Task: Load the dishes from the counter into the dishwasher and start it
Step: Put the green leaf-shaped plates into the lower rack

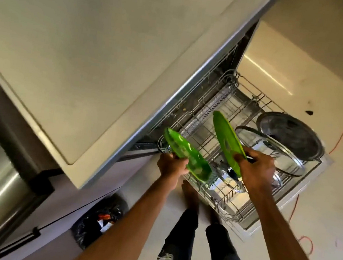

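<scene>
The loading step is in hand, with two plates going in at once. The left hand (171, 165) grips the left green plate (187, 154) by its near edge, fingers curled round the rim. The plate tilts away from the hand, and its far, lower end reaches the tines of the pulled-out lower rack (239, 218). Whether it is already seated there cannot be told.

The right hand (257, 169) pinches the right green plate (226, 139) at its rim and holds it nearly on edge, up and to the inner side of the hand, above the rack.

Just beyond the right hand a glass lid (269, 151) leans in the rack, with a steel lid (291, 135) behind it. A smaller glass lid (230, 179) lies below the wrist.

The next move probably calls for lowering each plate upright between free tines, clear of the lids, before either grip loosens. Starting the machine still lies ahead.
</scene>
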`<action>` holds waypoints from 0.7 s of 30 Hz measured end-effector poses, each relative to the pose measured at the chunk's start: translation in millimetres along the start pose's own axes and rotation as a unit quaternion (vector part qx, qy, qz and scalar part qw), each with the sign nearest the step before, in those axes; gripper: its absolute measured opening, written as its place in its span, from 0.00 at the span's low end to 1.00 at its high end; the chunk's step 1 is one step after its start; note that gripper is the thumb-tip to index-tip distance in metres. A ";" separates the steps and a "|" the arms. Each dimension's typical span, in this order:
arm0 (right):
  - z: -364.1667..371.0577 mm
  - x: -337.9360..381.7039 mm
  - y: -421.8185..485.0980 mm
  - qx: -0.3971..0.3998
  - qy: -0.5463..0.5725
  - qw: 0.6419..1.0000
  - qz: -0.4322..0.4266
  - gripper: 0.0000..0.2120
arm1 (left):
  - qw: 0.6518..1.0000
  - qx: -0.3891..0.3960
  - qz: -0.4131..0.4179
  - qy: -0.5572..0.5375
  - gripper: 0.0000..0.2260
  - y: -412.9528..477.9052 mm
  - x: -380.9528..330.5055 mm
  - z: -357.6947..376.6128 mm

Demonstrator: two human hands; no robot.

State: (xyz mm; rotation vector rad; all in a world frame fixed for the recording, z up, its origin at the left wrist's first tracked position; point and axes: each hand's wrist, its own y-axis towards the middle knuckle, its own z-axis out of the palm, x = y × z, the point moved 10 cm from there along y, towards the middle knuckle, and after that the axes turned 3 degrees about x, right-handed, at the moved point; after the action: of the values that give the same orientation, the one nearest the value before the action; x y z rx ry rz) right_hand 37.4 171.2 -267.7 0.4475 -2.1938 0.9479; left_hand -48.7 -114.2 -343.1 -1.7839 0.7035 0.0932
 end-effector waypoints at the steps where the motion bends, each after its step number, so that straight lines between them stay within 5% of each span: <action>1: 2.6 -7.4 6.5 -0.001 0.004 1.000 0.004 0.14 | 1.000 -0.005 0.006 0.012 0.10 9.6 -6.3 5.2; 7: 20.4 -41.3 34.0 0.009 0.063 0.997 0.034 0.15 | 0.997 -0.061 0.009 0.044 0.37 116.3 -1.6 37.9; 15: 26.8 -50.5 55.2 0.032 0.084 0.995 0.044 0.13 | 0.987 -0.096 -0.028 0.127 0.25 140.5 -6.1 60.3; 21: 22.0 -50.4 70.7 0.032 0.075 0.996 0.046 0.14 | 0.986 -0.021 -0.080 0.143 0.03 176.5 17.6 91.2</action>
State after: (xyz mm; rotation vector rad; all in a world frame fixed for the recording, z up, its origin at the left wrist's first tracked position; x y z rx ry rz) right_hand 23.9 204.4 -349.7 0.2953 -2.0673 1.0691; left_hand -97.2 -68.2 -531.0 -1.9085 0.7628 -0.2623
